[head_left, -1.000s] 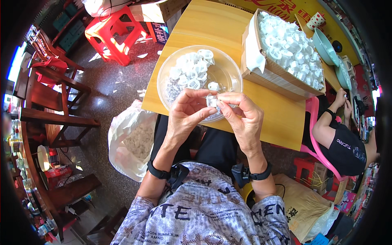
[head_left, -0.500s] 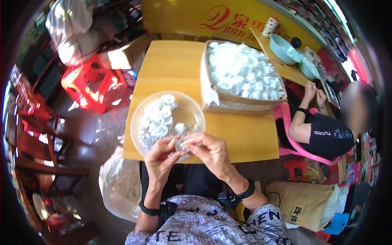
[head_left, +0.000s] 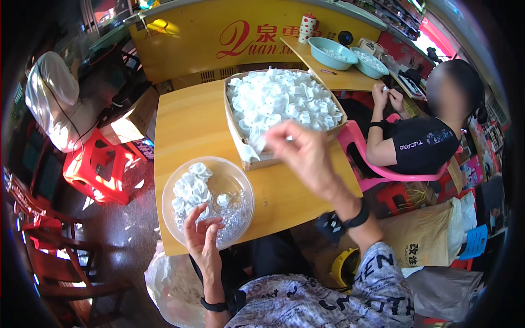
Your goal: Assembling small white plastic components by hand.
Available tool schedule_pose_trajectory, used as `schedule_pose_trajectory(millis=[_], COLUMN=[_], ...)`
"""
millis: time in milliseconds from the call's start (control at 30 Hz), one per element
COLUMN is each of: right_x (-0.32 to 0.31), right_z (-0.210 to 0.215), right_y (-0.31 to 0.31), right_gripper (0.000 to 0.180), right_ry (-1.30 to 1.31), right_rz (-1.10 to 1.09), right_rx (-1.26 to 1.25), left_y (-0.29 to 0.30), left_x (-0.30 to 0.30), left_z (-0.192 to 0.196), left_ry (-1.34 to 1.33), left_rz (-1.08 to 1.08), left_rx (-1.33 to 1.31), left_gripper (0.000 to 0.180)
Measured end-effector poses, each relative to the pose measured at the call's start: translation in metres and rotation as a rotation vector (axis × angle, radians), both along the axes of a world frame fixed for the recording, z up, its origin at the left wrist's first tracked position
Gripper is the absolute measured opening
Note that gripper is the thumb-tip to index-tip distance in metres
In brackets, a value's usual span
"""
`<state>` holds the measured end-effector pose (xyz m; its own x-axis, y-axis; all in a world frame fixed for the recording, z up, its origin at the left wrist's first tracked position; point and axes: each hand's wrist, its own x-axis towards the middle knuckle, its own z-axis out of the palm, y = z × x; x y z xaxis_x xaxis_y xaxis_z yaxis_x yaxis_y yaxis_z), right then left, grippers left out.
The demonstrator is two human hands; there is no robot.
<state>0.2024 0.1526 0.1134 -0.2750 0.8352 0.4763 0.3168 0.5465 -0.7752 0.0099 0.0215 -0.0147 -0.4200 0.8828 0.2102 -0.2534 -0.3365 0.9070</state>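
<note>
My left hand (head_left: 203,235) hovers over the near rim of a round clear plastic tub (head_left: 250,191), its fingers curved and apart with nothing visible between them. In the tub lie several small white plastic pieces (head_left: 191,186) and many tiny shiny clear or metallic bits (head_left: 232,216). My right hand (head_left: 306,158) reaches over the near side of a cardboard carton (head_left: 268,159) heaped with similar white plastic pieces (head_left: 284,101). Motion smears its fingertips, so whether they hold anything is unclear.
The yellow wooden table (head_left: 188,128) bears tub and carton. At the right, a co-worker (head_left: 404,142) sits on a pink chair (head_left: 353,145), near two turquoise basins (head_left: 333,63). A red stool (head_left: 98,172) stands left; a clear bag (head_left: 175,290) hangs below the table's front edge.
My hands have come apart. The right has moved forward from the tub to the carton, while the left stays by the tub with its fingers spread. The view has shifted too.
</note>
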Motion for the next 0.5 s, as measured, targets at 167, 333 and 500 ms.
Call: schedule_pose_trajectory(millis=[167,333,500], right_x=[0.046,0.068,0.059], right_z=[0.037,0.030,0.028], right_y=[0.086,0.133,0.122], right_gripper=[0.012,0.013,0.009], right_ry=[-0.192,-0.476,-0.551], right_rz=[-0.328,-0.494,-0.469], right_rx=[0.227,0.248,0.174], left_y=[0.000,-0.001,-0.008], left_x=[-0.001,-0.002,0.001], left_z=[0.000,-0.006,-0.005], left_ry=[-0.017,-0.032,-0.038], left_rz=[0.008,0.003,0.025], left_rx=[0.000,-0.019,-0.024], left_gripper=[0.042,0.036,0.034])
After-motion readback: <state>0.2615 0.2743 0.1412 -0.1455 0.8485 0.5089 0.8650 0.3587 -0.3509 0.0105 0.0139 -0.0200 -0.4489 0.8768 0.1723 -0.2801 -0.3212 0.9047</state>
